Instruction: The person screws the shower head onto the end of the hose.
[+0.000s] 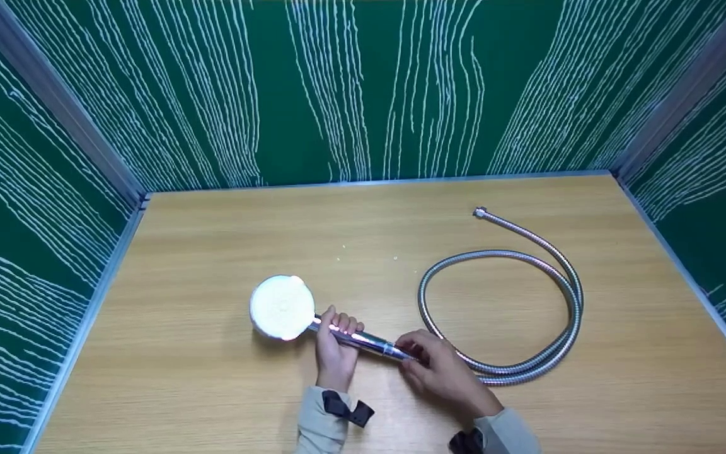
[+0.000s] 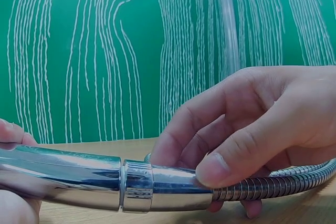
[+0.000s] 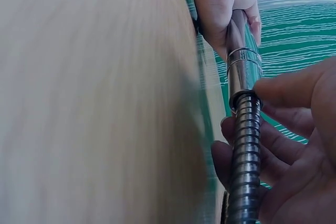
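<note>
A chrome hand shower (image 1: 282, 307) with a round white face is held over the table, face up. My left hand (image 1: 336, 359) grips its handle (image 2: 63, 174), the thumb lying along it. At the handle's lower end sits the conical metal connector (image 2: 178, 190) of a flexible shower hose (image 1: 501, 253), up against the handle with a thin seam between them. My right hand (image 1: 445, 372) pinches around that connector. In the right wrist view its thumb (image 3: 283, 90) touches the connector's rim, while the other fingers curl behind the ribbed hose (image 3: 245, 156).
The hose lies in a loop on the wooden table (image 1: 212, 239), its free end fitting (image 1: 480, 212) toward the back. A few tiny white specks lie mid-table. Green panels (image 1: 375, 94) with wavy white lines enclose the back and sides.
</note>
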Demonstrator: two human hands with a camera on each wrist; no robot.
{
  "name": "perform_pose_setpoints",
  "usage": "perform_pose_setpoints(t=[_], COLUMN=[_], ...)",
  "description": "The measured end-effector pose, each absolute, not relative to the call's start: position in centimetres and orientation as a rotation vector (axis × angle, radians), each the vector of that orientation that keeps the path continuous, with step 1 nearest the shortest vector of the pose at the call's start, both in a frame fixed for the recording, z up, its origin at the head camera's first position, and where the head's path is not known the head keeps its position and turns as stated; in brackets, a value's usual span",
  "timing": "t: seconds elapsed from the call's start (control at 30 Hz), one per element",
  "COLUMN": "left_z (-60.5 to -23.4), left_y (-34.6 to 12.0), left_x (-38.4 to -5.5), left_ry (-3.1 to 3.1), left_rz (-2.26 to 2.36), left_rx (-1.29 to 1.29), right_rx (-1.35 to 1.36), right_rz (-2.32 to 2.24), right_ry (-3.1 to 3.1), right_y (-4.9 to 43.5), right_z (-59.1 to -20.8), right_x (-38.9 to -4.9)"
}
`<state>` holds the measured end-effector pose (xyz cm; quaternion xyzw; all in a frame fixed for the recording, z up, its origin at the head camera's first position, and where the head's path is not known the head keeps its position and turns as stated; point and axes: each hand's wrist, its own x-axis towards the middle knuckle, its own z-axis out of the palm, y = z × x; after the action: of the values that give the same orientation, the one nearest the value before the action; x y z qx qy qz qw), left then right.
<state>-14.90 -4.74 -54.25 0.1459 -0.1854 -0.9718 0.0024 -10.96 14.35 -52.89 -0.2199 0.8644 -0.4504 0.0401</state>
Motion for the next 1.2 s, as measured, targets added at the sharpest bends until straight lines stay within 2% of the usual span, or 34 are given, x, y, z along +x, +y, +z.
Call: perform_pose_setpoints(t=[1.2], left_z=[-54.55], left_y=[-4.64], left_x=[-14.93], left_ry=[-0.633], left_rz=[-3.034], left_rx=[0.430], right_rx=[-0.678], right_rz=[-1.384], right_ry=[2.637], right_y=[14.50], right_z=[-53.06], right_x=[-11.09])
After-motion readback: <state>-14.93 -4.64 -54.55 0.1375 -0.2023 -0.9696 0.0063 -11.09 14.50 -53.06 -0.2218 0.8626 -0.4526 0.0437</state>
